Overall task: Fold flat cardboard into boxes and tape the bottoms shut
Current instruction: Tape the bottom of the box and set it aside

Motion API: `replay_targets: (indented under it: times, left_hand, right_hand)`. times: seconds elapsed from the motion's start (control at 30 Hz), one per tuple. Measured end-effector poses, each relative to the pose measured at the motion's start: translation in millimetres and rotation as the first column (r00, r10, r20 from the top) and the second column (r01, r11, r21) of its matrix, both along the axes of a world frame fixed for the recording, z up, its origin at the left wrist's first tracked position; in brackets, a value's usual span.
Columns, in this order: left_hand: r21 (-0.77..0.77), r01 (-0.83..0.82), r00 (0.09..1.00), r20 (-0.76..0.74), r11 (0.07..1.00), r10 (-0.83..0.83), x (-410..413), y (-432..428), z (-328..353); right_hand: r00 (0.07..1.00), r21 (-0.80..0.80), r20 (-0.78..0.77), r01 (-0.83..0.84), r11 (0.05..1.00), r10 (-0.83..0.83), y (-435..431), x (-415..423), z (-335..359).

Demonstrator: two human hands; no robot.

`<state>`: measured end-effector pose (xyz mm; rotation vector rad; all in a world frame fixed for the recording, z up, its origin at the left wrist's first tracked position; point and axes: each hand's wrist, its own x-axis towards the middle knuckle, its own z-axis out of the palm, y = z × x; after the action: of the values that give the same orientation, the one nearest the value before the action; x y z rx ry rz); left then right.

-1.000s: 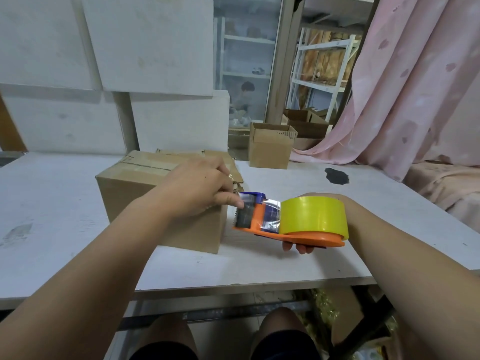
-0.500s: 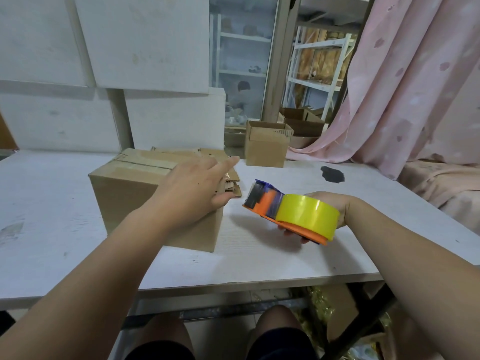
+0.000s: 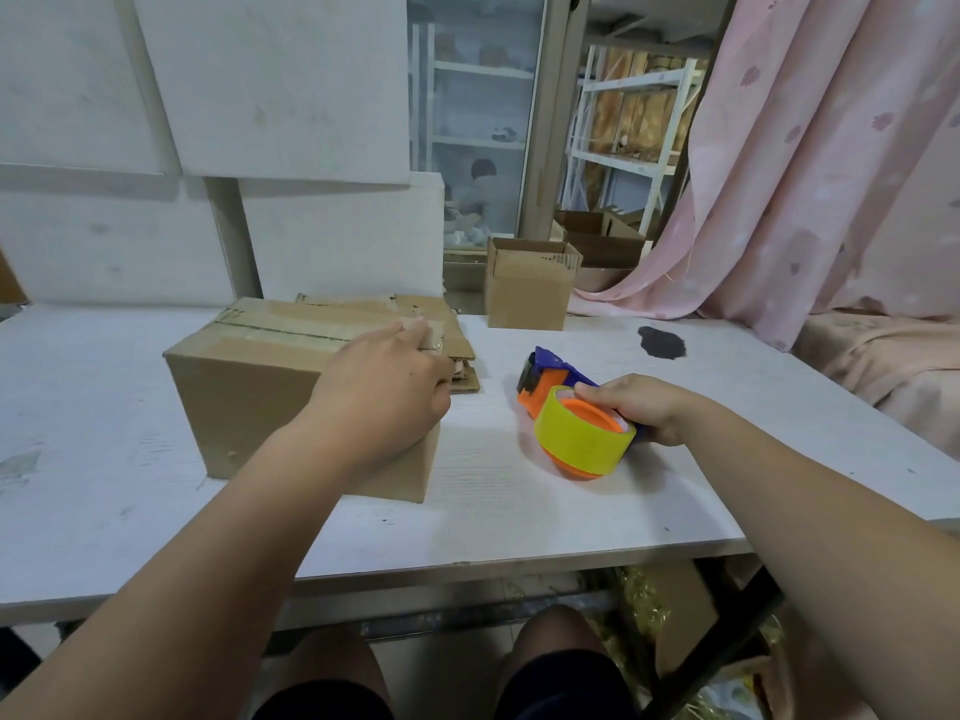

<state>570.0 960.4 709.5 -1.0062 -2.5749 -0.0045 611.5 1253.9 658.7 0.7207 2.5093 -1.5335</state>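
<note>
A brown cardboard box (image 3: 249, 387) stands on the white table (image 3: 519, 511), a strip of tape running along the seam on its upturned side. My left hand (image 3: 384, 387) rests on the box's right top corner, fingers stretched toward the flat cardboard behind. An orange tape dispenser (image 3: 571, 418) with a yellow roll lies on the table to the right of the box. My right hand (image 3: 631, 407) grips its handle from the right, thumb on the roll's hub. A stack of flat cardboard sheets (image 3: 441, 324) lies just behind the box.
A small open cardboard box (image 3: 527, 288) stands at the table's far edge. A dark stain (image 3: 661, 343) marks the table at the right. A pink curtain (image 3: 805, 174) hangs on the right; white boards (image 3: 208, 148) lean at the back. More open boxes (image 3: 597, 241) sit beyond the table.
My right hand has carried the tape dispenser away from the box and lowered it onto the table. My left hand has let go of the tape end and flattened onto the box top.
</note>
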Motion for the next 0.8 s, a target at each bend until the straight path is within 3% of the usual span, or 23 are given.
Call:
replay_targets:
  times: [0.2, 0.43, 0.63, 0.8]
  left_hand:
    - [0.049, 0.044, 0.992, 0.117, 0.998, -0.050, 11.1, -11.8, 8.0]
    - [0.087, 0.127, 0.991, 0.018, 0.988, -0.129, 27.5, -28.9, -0.2]
    - [0.198, 0.151, 0.951, 0.239, 0.969, -0.197, 40.2, -53.9, 5.2]
    - [0.247, 0.188, 0.913, 0.314, 0.950, -0.262, 47.8, -63.2, 10.4]
  right_hand:
    - [0.995, -0.077, -0.097, -0.012, 0.997, 0.005, -7.6, 0.7, -5.6]
    - [0.990, -0.197, -0.144, -0.042, 0.980, 0.013, -28.4, 3.2, -8.3]
    - [0.975, -0.254, -0.219, -0.019, 0.967, -0.039, -52.1, 8.6, 6.4]
    - [0.950, -0.349, -0.293, -0.005, 0.937, -0.104, -63.7, 17.9, 17.1]
